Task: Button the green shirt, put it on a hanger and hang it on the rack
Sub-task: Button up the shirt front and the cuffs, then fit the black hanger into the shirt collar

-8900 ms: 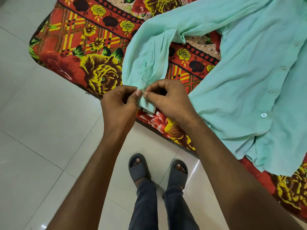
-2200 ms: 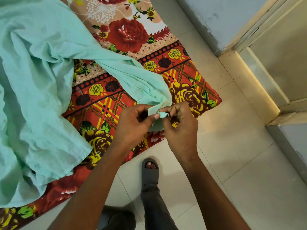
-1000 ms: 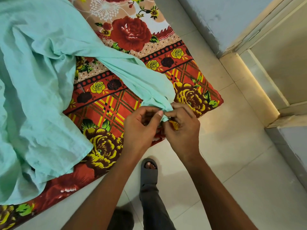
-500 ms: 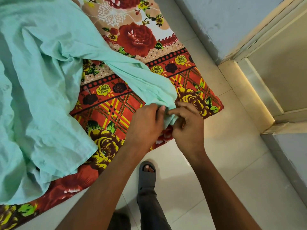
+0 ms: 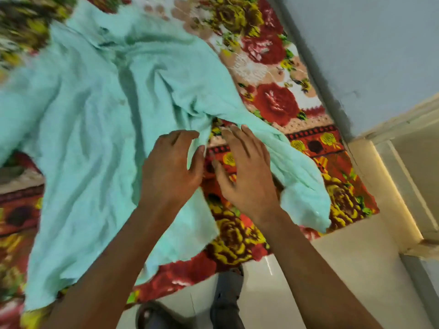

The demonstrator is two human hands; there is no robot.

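The pale green shirt (image 5: 95,119) lies spread on a red floral bedsheet (image 5: 273,108). Its right sleeve (image 5: 292,160) runs toward the bed's near right corner, and the cuff (image 5: 306,207) lies loose there. My left hand (image 5: 171,167) is over the shirt's side near the armpit with fingers relaxed, and whether it touches the cloth is unclear. My right hand (image 5: 244,172) hovers with spread fingers over the sheet and the sleeve's inner edge, holding nothing. The frame is blurred by motion. No hanger or rack is in view.
A pale blue wall (image 5: 368,43) runs along the bed's right side, with a cream door frame (image 5: 403,167) beyond it. White floor tiles (image 5: 332,269) lie at the near edge, where my feet in grey sandals (image 5: 225,302) stand.
Both hands have let go of the right sleeve cuff, opened and moved up toward the shirt's body. The cuff now lies on the bed corner. The camera has tilted up and left.
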